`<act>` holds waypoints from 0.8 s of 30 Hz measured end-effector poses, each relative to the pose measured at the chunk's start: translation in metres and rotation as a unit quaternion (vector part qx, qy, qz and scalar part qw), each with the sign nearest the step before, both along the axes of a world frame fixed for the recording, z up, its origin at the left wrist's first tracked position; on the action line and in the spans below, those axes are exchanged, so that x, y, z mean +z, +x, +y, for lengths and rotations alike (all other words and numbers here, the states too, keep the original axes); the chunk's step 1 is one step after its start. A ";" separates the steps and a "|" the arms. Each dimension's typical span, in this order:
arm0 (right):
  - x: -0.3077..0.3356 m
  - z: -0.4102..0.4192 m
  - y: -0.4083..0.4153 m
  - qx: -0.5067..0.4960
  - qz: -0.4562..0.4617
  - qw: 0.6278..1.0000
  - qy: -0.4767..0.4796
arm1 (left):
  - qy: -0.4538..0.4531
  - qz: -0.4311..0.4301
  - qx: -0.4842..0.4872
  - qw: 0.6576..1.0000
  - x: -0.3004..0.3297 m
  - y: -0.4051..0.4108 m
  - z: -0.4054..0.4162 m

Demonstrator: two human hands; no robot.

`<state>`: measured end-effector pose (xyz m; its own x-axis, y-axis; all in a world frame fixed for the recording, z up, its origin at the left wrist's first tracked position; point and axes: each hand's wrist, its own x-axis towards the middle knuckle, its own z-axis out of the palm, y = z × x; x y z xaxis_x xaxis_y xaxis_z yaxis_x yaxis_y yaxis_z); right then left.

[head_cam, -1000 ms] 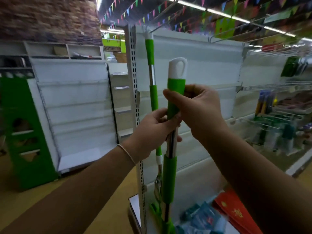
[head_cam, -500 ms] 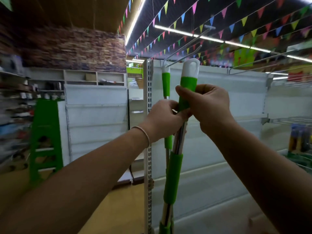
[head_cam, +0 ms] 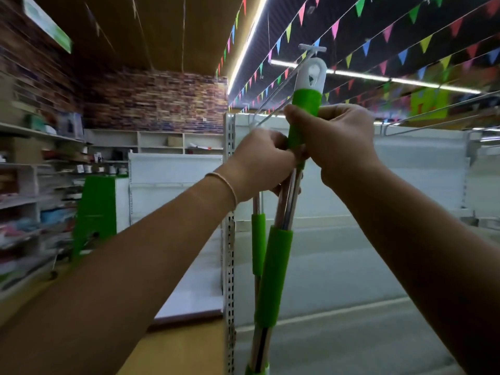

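I hold a mop pole (head_cam: 273, 274) upright in front of a white shelf unit. It has a steel shaft, green foam sleeves and a white loop cap (head_cam: 311, 74) at the top. My right hand (head_cam: 335, 142) grips the upper green sleeve just under the cap. My left hand (head_cam: 262, 161) grips the shaft right below it, the two hands touching. The cap's loop sits at the tip of a long metal display hook (head_cam: 281, 90) that juts out from the shelf top. A second green-sleeved pole (head_cam: 258, 244) hangs just behind, partly hidden by my left hand.
A white perforated shelf upright (head_cam: 230, 239) stands just left of the poles. A green step stool (head_cam: 94, 212) is at the left by stocked shelves (head_cam: 27, 185). More metal hooks (head_cam: 433, 115) stick out at the right. Pennant strings and strip lights run overhead.
Both hands have lifted the pole higher, and my view has tilted up. The white cap has risen from shelf-panel height to the tip of the metal hook.
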<state>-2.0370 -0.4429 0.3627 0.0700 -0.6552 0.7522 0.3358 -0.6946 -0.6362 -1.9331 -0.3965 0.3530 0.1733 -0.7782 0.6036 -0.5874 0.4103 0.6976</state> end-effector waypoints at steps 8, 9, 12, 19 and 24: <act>0.003 -0.011 -0.003 0.035 -0.002 0.998 -0.046 | -0.009 -0.001 0.036 0.999 0.001 -0.008 0.003; 0.002 -0.011 -0.003 0.043 -0.002 0.998 -0.053 | -0.014 -0.001 0.042 0.999 0.000 -0.007 0.004; -0.002 -0.016 0.001 0.053 0.001 0.997 -0.063 | -0.013 0.003 0.054 0.998 -0.004 -0.004 0.004; -0.007 -0.036 0.007 0.057 -0.010 0.996 -0.060 | 0.004 0.015 0.066 0.998 -0.006 -0.005 -0.012; -0.009 -0.056 0.027 0.074 0.019 0.996 -0.035 | 0.002 0.033 0.093 0.995 -0.015 0.007 -0.026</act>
